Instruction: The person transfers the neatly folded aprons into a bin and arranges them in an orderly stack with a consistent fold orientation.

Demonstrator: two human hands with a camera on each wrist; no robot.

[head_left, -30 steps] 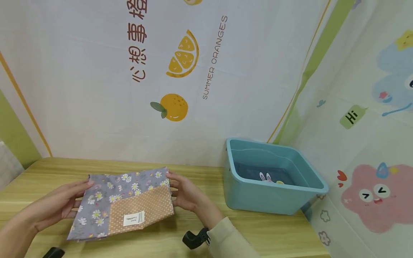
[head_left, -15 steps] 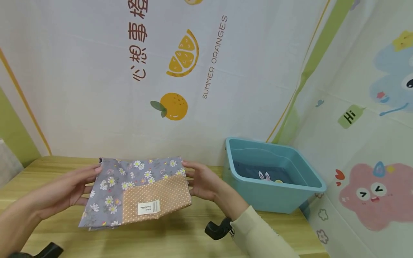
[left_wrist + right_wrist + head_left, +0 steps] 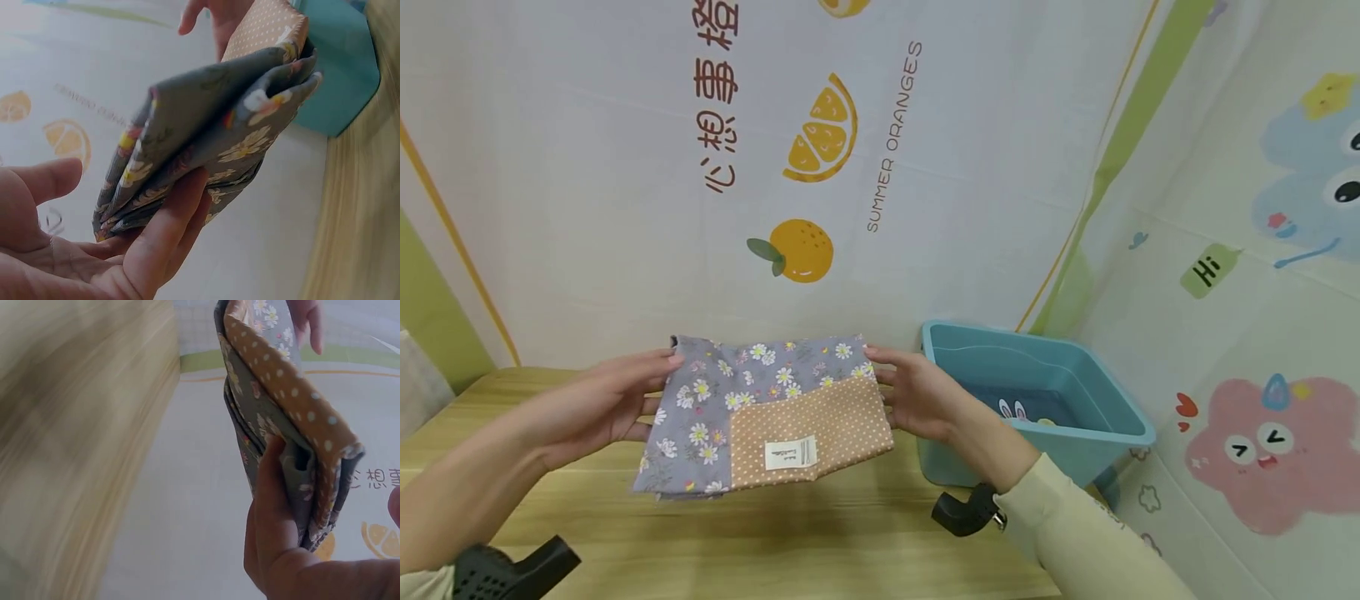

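A folded grey-purple floral cloth with a tan polka-dot panel and a small white label is held up over the table, tilted toward the head camera. My left hand holds its left end, the fingers reaching beneath the stacked layers. At the opposite end my right hand does the same, thumb near the upper corner. Both wrist views show the fingers against the underside; the left thumb stands off the folded edge there. Thick folds of the cloth show end-on in the right wrist view.
A blue plastic bin stands at the table's back right, partly behind my right forearm. Dark folded fabric with a bunny print lies inside. Printed white curtains hang behind and to the right of the wooden table.
Both hands have lifted the cloth and carried it up and to the right, closer to the bin. It remains folded, and the bin stays where it was.
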